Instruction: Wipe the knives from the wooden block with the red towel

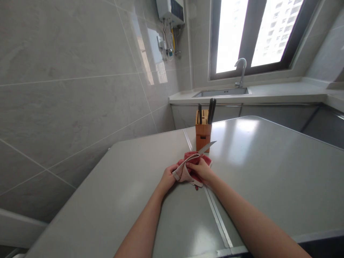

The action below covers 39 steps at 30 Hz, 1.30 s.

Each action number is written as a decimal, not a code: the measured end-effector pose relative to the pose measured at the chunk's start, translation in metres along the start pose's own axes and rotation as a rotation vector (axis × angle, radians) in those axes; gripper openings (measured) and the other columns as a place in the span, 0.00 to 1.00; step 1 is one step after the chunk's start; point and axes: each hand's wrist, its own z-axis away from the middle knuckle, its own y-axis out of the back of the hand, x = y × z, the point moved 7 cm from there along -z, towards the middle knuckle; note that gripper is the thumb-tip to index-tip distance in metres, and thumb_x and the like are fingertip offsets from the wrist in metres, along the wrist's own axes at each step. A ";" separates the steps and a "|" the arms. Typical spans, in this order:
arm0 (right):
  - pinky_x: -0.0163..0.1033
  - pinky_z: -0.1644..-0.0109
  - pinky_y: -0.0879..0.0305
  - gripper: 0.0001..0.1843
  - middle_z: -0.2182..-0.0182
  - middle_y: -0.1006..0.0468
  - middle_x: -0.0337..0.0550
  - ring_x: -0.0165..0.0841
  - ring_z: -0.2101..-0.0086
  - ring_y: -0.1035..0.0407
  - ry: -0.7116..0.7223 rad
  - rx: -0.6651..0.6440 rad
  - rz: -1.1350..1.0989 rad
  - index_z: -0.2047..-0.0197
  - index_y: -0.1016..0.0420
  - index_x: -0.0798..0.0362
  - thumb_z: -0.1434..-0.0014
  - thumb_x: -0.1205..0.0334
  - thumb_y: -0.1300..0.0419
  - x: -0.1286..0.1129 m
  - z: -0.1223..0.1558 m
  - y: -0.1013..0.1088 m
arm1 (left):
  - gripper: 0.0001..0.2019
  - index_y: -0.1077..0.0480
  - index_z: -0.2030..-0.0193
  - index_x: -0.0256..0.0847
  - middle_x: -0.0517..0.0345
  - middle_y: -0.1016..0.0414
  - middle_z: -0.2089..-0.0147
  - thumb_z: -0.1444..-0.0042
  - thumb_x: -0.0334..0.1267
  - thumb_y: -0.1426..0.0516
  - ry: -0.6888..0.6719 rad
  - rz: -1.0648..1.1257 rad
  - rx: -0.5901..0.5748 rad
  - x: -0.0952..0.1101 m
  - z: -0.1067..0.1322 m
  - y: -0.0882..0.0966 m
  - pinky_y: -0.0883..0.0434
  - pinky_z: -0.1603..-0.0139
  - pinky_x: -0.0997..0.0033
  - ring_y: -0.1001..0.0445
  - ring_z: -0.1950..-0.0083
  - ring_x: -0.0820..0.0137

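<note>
The hands are working close together near the tabletop's [120, 186] edge. The left hand [168, 178] is clamping a folded red towel [195, 170] from the side, and the right hand [201, 170] is closing over it from above, so both are narrow and holding the towel. A knife blade [206, 147] is poking out past the towel, pointing away from the person, while the rest of the knife is disappearing into the folds; I can't make out its handle. The towel's pale lining [183, 173] is showing along one fold.

Judging by how things are lying, this knife is out of its place and the blade is bare of cloth only at the tip end. Just beyond it, a wooden knife block [202, 130] is standing on the tabletop, with dark handles [211, 110] rising from it. I can't tell which slot is free.

A metal seam [216, 213] is running across the tabletop under the arms. Farther off, a sink [221, 92] and a curved faucet [241, 71] are sitting below a window [266, 36], and a water heater [170, 10] is hanging on the tiled wall [67, 107]. No brand or writing is readable anywhere.
</note>
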 end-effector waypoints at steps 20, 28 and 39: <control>0.44 0.55 0.34 0.15 0.66 0.22 0.44 0.37 0.64 0.29 0.001 0.013 0.066 0.64 0.27 0.53 0.57 0.59 0.33 -0.008 0.002 -0.004 | 0.20 0.29 0.67 0.33 0.57 0.29 0.74 0.52 0.53 0.43 0.091 0.267 0.122 -0.008 0.000 0.009 0.39 0.72 0.76 0.35 0.74 0.75; 0.46 0.54 0.36 0.16 0.66 0.22 0.44 0.38 0.63 0.29 0.002 -0.015 0.083 0.65 0.27 0.54 0.60 0.61 0.32 -0.005 0.002 -0.003 | 0.14 0.28 0.69 0.33 0.59 0.30 0.72 0.53 0.45 0.40 0.006 0.079 0.033 0.000 0.001 0.004 0.39 0.68 0.76 0.35 0.70 0.74; 0.45 0.54 0.35 0.17 0.66 0.22 0.42 0.39 0.61 0.29 0.021 -0.037 0.042 0.64 0.27 0.53 0.60 0.62 0.31 -0.011 0.004 -0.009 | 0.16 0.26 0.63 0.33 0.54 0.25 0.66 0.55 0.44 0.39 0.004 0.049 0.017 -0.001 0.000 0.003 0.36 0.62 0.72 0.31 0.65 0.68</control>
